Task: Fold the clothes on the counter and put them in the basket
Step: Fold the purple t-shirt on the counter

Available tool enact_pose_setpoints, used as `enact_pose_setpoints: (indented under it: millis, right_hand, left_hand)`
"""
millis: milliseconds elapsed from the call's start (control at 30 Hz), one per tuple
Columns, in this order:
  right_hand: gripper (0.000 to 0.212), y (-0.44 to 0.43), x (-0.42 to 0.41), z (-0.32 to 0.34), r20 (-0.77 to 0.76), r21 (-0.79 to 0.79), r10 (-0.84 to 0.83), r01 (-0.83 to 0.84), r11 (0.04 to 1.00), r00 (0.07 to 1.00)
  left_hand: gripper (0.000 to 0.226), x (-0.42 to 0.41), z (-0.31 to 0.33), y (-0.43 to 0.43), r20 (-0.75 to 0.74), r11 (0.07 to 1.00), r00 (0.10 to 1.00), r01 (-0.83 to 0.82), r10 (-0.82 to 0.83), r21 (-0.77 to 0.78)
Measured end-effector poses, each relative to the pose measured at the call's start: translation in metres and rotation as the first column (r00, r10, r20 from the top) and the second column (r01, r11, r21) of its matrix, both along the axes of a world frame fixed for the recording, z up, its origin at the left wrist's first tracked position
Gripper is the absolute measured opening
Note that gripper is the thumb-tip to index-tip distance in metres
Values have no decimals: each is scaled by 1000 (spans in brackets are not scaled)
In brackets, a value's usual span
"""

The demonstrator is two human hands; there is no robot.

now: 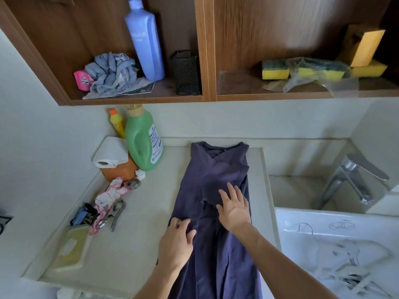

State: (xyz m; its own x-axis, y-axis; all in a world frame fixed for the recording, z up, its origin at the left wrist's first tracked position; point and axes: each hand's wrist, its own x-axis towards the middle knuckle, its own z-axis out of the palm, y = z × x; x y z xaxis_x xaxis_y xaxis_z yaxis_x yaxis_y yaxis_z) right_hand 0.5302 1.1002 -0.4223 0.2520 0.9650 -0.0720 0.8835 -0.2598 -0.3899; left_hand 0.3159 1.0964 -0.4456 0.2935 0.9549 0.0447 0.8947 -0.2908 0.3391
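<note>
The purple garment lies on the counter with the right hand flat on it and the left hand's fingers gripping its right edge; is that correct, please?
Not quite: in the head view the fingers of the left hand grip the left edge of the purple garment, not its right. The rest holds: it lies on the counter and the right hand rests flat on it.

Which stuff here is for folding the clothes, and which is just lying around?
For the job: purple garment, left hand gripping it, right hand flat on it, counter.
Just lying about: green bottle, toilet roll, yellow sponges, tap.
</note>
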Motion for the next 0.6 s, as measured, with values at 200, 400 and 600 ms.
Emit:
enact_pose_setpoints:
  millis: [200,400,600]
  right_hand:
    - [65,42,4,0,33,-19,66,-65,998,997]
    - [63,76,25,-15,64,-104,-15,21,994,998]
    - [61,118,76,-22,81,-90,8,-1,996,997]
  left_hand:
    - [60,40,9,68,19,963,968,249,-252,106]
    - [60,76,5,131,-133,888,889,451,-438,92]
    - [51,99,13,197,-250,953,920,298,-303,-59]
